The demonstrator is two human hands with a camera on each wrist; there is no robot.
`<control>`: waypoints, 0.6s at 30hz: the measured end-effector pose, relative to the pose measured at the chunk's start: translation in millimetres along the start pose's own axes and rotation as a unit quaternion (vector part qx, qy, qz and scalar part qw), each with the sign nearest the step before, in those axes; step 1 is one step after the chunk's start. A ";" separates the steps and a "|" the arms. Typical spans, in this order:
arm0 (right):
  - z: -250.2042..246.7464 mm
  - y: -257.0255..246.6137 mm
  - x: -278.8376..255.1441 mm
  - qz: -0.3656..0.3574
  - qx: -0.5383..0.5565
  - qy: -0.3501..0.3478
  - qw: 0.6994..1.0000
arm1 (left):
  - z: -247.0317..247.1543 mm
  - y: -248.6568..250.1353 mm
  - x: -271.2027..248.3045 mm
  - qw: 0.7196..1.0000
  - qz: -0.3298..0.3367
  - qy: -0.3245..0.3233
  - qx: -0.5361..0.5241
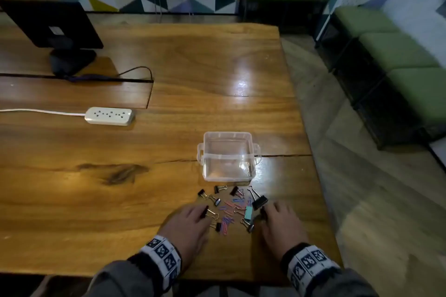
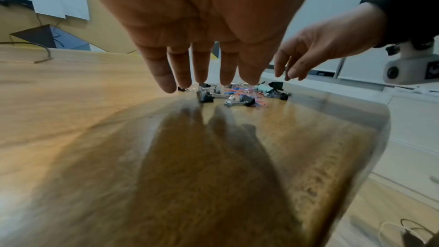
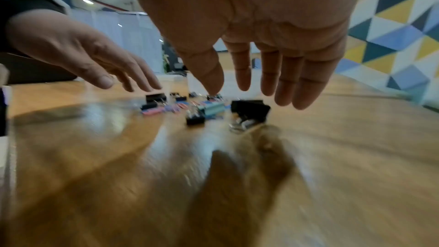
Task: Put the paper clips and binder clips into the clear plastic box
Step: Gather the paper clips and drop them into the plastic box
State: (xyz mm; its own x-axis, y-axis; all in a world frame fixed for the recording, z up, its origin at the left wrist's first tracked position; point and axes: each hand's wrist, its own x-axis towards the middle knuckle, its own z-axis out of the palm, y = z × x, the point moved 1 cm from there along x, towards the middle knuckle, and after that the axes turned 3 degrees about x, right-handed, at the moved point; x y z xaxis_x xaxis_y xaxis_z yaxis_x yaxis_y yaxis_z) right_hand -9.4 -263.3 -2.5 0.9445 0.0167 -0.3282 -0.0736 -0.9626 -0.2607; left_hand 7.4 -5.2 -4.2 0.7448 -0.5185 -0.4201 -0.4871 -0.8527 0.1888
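A clear plastic box (image 1: 228,155) stands open and empty on the wooden table (image 1: 120,200). Just in front of it lie several black binder clips, one large black one (image 1: 260,201) (image 3: 250,109), a teal one (image 1: 248,212) (image 3: 211,109) and a scatter of pink and blue paper clips (image 1: 229,207) (image 2: 237,93). My left hand (image 1: 200,213) (image 2: 209,80) hovers at the left side of the pile, fingers straight and holding nothing. My right hand (image 1: 271,212) (image 3: 249,89) hovers at the right side, fingers spread and empty.
A white power strip (image 1: 109,116) with its cord lies at the left. A black monitor (image 1: 53,24) stands at the far left behind a cable slot. The table's right edge (image 1: 316,188) runs close to the clips. Green seats (image 1: 398,50) line the right wall.
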 end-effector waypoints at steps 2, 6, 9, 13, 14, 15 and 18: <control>1.7 6.4 7.1 0.021 0.028 -0.001 0.999 | 1.4 2.7 4.8 0.999 0.006 -0.012 0.032; 5.2 9.3 18.1 0.037 0.059 -0.034 0.997 | 6.6 1.9 4.5 0.998 0.015 -0.026 0.055; 6.6 14.9 22.2 0.053 0.080 -0.033 0.995 | 10.6 -7.4 0.6 0.998 -0.006 -0.032 0.046; 4.8 28.4 18.9 0.067 0.092 -0.004 0.993 | 6.9 -16.8 -6.7 0.997 -0.014 -0.033 0.068; 3.2 31.3 15.8 0.062 0.076 0.016 0.995 | 4.6 -15.5 -7.7 0.997 -0.017 -0.016 0.068; 1.1 32.6 12.1 0.048 0.049 0.033 0.997 | 5.9 -12.5 -7.7 0.998 -0.013 -0.009 0.059; 3.4 24.3 -1.7 -0.031 0.008 0.038 0.999 | 14.6 1.5 -3.1 0.997 0.032 -0.026 0.070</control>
State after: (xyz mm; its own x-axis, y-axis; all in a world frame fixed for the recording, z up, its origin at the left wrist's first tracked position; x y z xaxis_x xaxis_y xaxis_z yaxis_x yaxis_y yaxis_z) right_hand -13.9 -285.7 -11.3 0.9690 0.0539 -0.2411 -0.0195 -0.9561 -0.2923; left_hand -2.2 -3.9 -15.6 0.6878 -0.5639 -0.4572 -0.5943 -0.7990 0.0916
